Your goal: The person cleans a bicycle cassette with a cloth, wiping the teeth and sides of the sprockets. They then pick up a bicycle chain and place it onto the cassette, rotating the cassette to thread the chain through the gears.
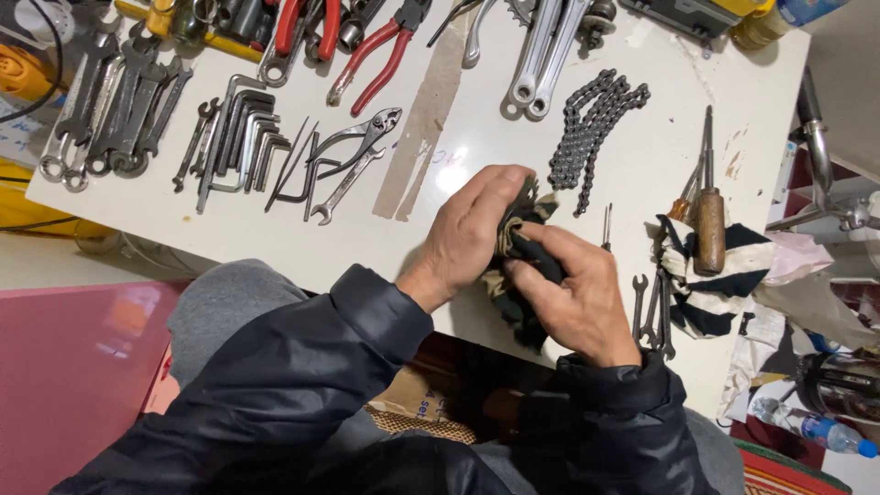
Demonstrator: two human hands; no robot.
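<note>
My left hand (pixel 470 229) and my right hand (pixel 573 291) meet near the front edge of a white table (pixel 513 128). Both grip a dark rag (pixel 513 293) bunched between them. A black handle-like part (pixel 539 257) pokes out of the rag under my right thumb; what it belongs to is hidden. A bicycle chain (pixel 591 128) lies folded just beyond my hands.
Spanners (pixel 115 105), hex keys (pixel 243 137), pliers (pixel 353 151) and red-handled pliers (pixel 371 60) lie at the left and back. A wooden-handled screwdriver (pixel 709 220) rests on a striped cloth (pixel 724 284) at right, small spanners (pixel 653 316) beside it. A water bottle (pixel 816 429) lies lower right.
</note>
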